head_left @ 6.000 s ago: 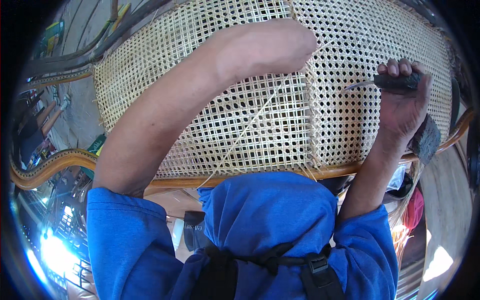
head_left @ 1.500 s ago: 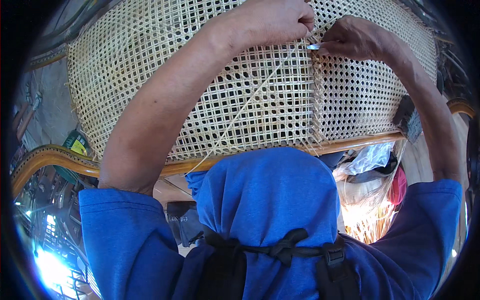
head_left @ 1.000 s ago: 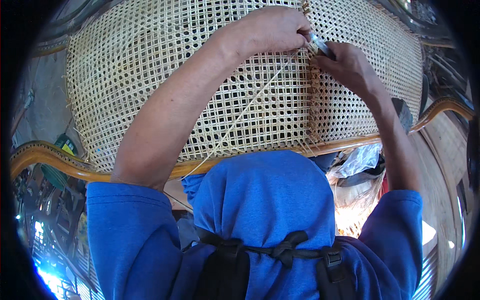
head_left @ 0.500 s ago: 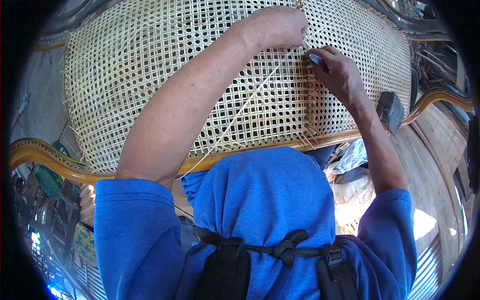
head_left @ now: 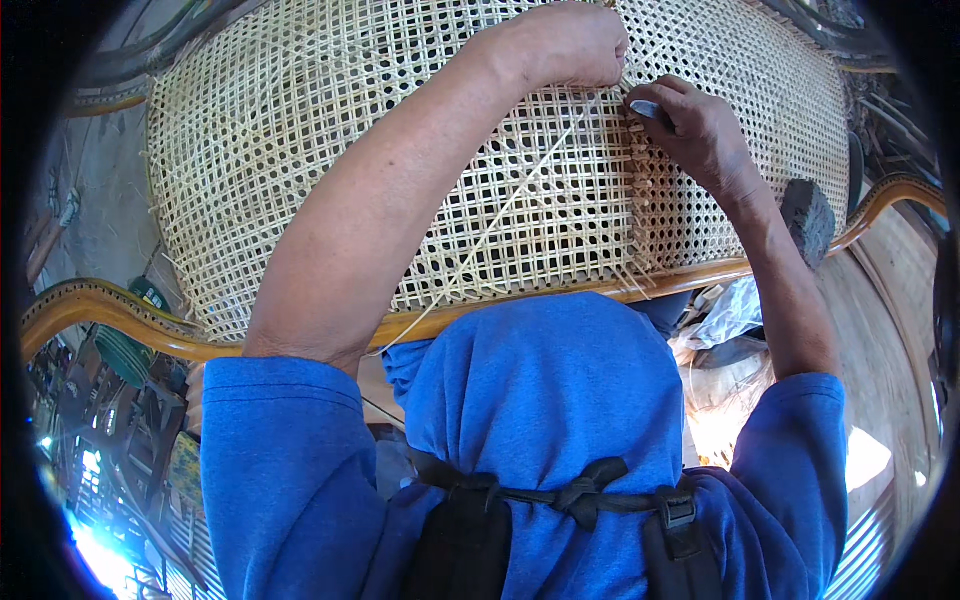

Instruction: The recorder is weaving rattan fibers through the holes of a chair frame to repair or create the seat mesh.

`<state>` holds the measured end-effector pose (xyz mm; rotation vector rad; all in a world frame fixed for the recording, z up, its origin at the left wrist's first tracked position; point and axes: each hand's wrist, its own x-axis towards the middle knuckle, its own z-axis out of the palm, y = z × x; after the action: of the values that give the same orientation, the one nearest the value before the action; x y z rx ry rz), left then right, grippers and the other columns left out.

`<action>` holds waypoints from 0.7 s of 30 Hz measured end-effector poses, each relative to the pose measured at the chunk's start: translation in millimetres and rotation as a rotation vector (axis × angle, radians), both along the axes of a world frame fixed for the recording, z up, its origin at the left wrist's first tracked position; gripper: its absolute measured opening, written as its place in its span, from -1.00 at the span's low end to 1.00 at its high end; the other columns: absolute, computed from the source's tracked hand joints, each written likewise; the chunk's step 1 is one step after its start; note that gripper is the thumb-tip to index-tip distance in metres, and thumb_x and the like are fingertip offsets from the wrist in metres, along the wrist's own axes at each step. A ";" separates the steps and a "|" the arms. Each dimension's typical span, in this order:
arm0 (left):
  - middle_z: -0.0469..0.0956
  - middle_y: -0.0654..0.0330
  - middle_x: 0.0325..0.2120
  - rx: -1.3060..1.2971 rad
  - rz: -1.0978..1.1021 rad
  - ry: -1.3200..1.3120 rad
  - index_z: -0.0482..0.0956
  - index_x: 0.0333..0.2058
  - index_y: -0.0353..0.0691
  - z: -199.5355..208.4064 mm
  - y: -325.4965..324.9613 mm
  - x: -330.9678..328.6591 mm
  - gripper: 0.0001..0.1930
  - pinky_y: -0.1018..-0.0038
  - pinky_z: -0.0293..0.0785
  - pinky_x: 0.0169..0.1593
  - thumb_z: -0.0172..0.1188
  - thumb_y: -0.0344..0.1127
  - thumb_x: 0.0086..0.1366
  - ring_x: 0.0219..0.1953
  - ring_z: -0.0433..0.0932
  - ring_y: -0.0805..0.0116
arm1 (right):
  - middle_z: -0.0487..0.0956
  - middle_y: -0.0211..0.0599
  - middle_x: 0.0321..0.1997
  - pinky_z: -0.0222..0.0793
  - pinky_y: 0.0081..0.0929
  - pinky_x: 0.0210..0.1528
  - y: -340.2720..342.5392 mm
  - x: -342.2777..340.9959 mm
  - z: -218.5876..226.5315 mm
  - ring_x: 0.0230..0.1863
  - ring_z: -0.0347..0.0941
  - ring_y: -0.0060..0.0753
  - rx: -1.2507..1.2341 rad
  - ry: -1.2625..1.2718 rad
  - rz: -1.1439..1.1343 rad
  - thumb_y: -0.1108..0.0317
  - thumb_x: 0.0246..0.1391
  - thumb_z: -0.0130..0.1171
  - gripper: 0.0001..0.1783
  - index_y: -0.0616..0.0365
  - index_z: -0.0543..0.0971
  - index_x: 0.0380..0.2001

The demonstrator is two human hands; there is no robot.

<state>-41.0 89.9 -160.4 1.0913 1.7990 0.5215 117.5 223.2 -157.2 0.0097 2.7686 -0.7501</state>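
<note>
A panel of woven cane (head_left: 545, 220) in a curved brown wooden frame (head_left: 480, 312) lies before me. Over a dense seam of knotted strands that divides the panel, my left hand (head_left: 580, 45) is closed in a fist. Its fingertips face away, so what they pinch is hidden. My right hand (head_left: 700, 130) is just to the right of the seam, fingers curled round a small dark tool with a shiny metal end (head_left: 646, 108). A loose cane strand (head_left: 500, 213) slants from beneath my left hand down to the frame's near edge.
A dark block (head_left: 807, 222) rests on the panel's right part, beside my right forearm. Short strand ends stick out at the near frame edge. Clear plastic (head_left: 733, 312) and wooden boards (head_left: 880, 330) lie at the right. A green round object (head_left: 125, 352) is at the left.
The whole view has shifted a little, so panel and arms appear further right. Both hands stay at the seam, still closed, with only slight movement of the fingers.
</note>
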 end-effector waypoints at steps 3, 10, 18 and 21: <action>0.56 -0.01 -0.61 0.000 0.032 -0.013 0.61 -0.52 -0.32 2.5 0.2 10.0 -0.83 0.28 0.43 -0.46 0.04 -0.42 0.04 -0.60 0.51 0.21 | 0.55 -0.36 -0.34 0.47 -0.38 -0.41 -1.0 3.2 -2.5 -0.45 0.53 -0.29 0.079 0.068 0.050 0.37 -0.03 0.19 -0.74 -0.01 0.58 -0.20; 0.55 -0.04 -0.59 0.038 0.023 0.006 0.60 -0.47 -0.38 1.4 -1.5 3.0 -0.82 0.28 0.45 -0.44 0.02 -0.46 0.06 -0.57 0.52 0.22 | 0.56 -0.42 -0.28 0.49 -0.43 -0.37 4.4 1.9 -0.3 -0.43 0.54 -0.31 -0.051 0.037 0.076 0.35 -0.05 0.24 -0.72 -0.02 0.58 -0.19; 0.55 -0.06 -0.32 -0.062 0.063 -0.117 0.55 -0.20 -0.38 6.8 -15.3 16.6 -0.73 0.26 0.47 -0.18 0.06 -0.42 0.14 -0.25 0.54 0.12 | 0.54 -0.34 -0.27 0.48 -0.36 -0.33 10.5 6.0 -11.5 -0.35 0.54 -0.15 0.027 0.199 -0.120 0.37 0.03 0.13 -0.78 0.02 0.55 -0.20; 0.48 0.18 -0.44 0.513 0.193 0.534 0.60 -0.38 -0.12 -21.2 -37.0 52.3 -0.88 0.29 0.49 -0.20 0.12 -0.30 0.16 -0.27 0.53 0.18 | 0.57 -0.25 -0.38 0.44 -0.41 -0.36 10.1 9.1 -3.7 -0.44 0.53 -0.30 -0.060 0.222 -0.332 0.32 0.08 0.12 -0.81 0.11 0.57 -0.23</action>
<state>11.3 52.9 -181.6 1.5161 2.3223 0.9073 126.6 233.3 -160.9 0.4064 2.9920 -0.9678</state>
